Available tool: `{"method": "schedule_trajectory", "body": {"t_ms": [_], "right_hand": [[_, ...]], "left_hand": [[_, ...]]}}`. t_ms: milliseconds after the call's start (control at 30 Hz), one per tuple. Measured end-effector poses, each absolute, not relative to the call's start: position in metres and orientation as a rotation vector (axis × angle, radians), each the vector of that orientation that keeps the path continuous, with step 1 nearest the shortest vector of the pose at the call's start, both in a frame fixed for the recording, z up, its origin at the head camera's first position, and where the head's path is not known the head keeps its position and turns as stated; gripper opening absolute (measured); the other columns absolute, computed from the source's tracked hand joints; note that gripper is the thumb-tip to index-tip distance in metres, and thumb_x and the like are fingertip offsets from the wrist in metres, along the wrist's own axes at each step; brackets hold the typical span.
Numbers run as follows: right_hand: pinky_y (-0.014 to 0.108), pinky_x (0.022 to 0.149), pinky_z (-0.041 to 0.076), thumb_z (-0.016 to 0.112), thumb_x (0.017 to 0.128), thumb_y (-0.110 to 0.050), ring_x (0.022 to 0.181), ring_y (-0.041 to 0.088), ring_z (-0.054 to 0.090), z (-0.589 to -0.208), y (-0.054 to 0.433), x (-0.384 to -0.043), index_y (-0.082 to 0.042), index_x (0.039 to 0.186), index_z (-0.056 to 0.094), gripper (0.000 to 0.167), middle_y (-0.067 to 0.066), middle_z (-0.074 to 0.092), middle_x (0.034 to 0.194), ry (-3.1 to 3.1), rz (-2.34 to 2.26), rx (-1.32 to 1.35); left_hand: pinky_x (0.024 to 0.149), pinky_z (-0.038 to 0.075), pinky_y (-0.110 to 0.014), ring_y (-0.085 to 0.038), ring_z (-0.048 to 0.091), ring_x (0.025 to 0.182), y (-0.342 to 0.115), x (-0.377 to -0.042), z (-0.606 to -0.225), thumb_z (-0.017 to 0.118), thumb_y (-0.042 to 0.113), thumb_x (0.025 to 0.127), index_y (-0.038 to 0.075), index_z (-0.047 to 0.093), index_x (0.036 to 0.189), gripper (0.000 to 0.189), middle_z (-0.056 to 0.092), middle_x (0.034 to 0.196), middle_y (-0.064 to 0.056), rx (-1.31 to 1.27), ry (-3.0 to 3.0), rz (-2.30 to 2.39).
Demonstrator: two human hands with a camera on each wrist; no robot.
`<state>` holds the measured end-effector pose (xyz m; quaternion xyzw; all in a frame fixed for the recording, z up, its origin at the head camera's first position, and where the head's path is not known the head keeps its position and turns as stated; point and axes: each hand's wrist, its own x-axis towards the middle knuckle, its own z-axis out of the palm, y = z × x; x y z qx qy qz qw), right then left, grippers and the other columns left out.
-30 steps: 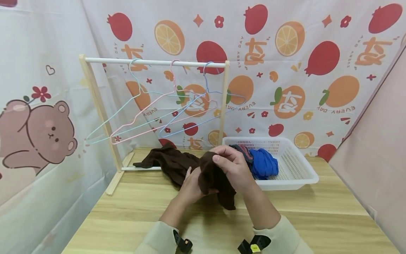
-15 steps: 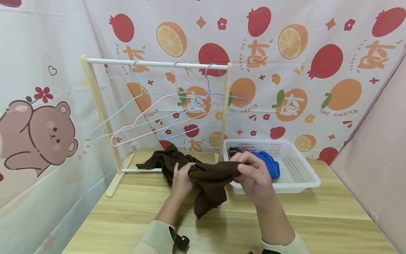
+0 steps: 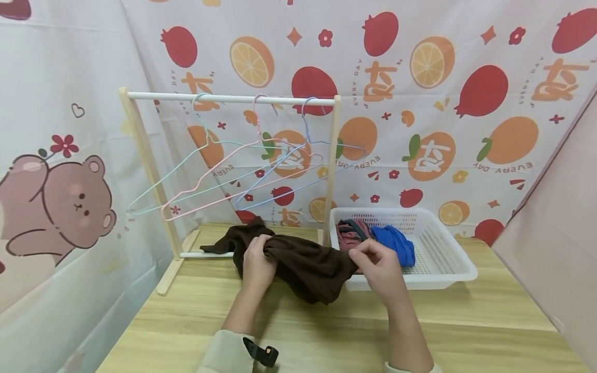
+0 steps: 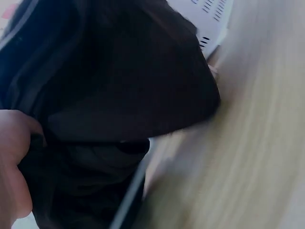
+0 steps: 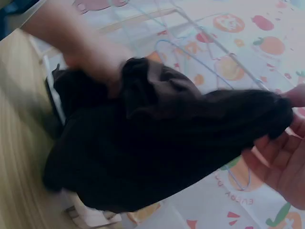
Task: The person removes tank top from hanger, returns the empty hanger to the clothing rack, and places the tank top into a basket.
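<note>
A dark brown garment [image 3: 308, 261] is stretched between the two hands above the table's middle, its lower edge hanging in loose folds. My left hand [image 3: 258, 264] grips a bunched part of it, fingers curled over the cloth. At the other end my right hand [image 3: 380, 267] pinches the garment's edge between thumb and fingers, as the right wrist view also shows. The rest of the brown cloth trails left over the rack's white bottom bar. In the left wrist view the dark fabric [image 4: 119, 76] fills much of the picture. Its exact cut is hidden by the folds.
Behind the hands stands a wooden rack [image 3: 140, 150] with a green hanger [image 3: 170, 173], a pink hanger [image 3: 205, 178] and a blue hanger [image 3: 258, 178]. A white basket [image 3: 448, 259] at right holds blue cloth [image 3: 396, 246] and striped cloth [image 3: 352, 235]. Printed curtains enclose the table.
My right hand has moved right with the garment's edge, and my left hand has shifted left. The bunched brown cloth has been drawn out into a stretch between them.
</note>
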<state>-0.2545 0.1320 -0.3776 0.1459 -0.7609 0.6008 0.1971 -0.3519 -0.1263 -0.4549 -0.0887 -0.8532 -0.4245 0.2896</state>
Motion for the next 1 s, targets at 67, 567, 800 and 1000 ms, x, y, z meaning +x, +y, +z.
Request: {"method": "schedule_trajectory", "body": {"t_ms": [67, 567, 800, 1000], "right_hand": [[0.027, 0.06, 0.052, 0.069, 0.093, -0.019, 0.067, 0.011, 0.057, -0.38, 0.127, -0.256, -0.015, 0.08, 0.065, 0.014, -0.001, 0.062, 0.079, -2.278, 1.467, 0.365], [0.051, 0.103, 0.044, 0.082, 0.08, -0.037, 0.131, 0.021, 0.047, -0.414, 0.064, -0.264, -0.026, 0.15, 0.039, 0.083, 0.003, 0.047, 0.145, -2.538, 1.131, 0.672], [0.059, 0.109, 0.034, 0.085, 0.075, -0.043, 0.148, 0.027, 0.024, -0.437, 0.049, -0.273, -0.043, 0.155, 0.003, 0.115, -0.002, 0.017, 0.164, -2.632, 1.24, 0.605], [0.059, 0.108, 0.035, 0.086, 0.071, -0.047, 0.144, 0.03, 0.033, -0.446, 0.048, -0.28, -0.043, 0.155, -0.001, 0.121, 0.0, 0.019, 0.163, -2.566, 1.394, 0.557]], "left_hand": [[0.082, 0.052, -0.048, -0.03, 0.063, 0.093, -0.128, -0.35, -0.449, 0.07, 0.012, 0.09, 0.008, 0.064, 0.102, 0.014, 0.064, 0.099, -0.01, -0.217, -2.246, -1.125], [0.086, 0.051, -0.044, -0.029, 0.059, 0.093, -0.127, -0.332, -0.423, 0.074, -0.004, 0.081, 0.011, 0.064, 0.111, 0.036, 0.055, 0.105, -0.01, -0.367, -2.215, -1.016], [0.083, 0.054, -0.041, -0.024, 0.062, 0.09, -0.118, -0.322, -0.416, 0.076, 0.001, 0.083, 0.011, 0.067, 0.107, 0.028, 0.055, 0.103, -0.006, -0.577, -2.153, -0.944], [0.087, 0.053, -0.038, -0.019, 0.061, 0.096, -0.11, -0.309, -0.406, 0.077, 0.004, 0.082, 0.011, 0.068, 0.107, 0.027, 0.057, 0.103, -0.003, -0.752, -2.06, -1.009]]}}
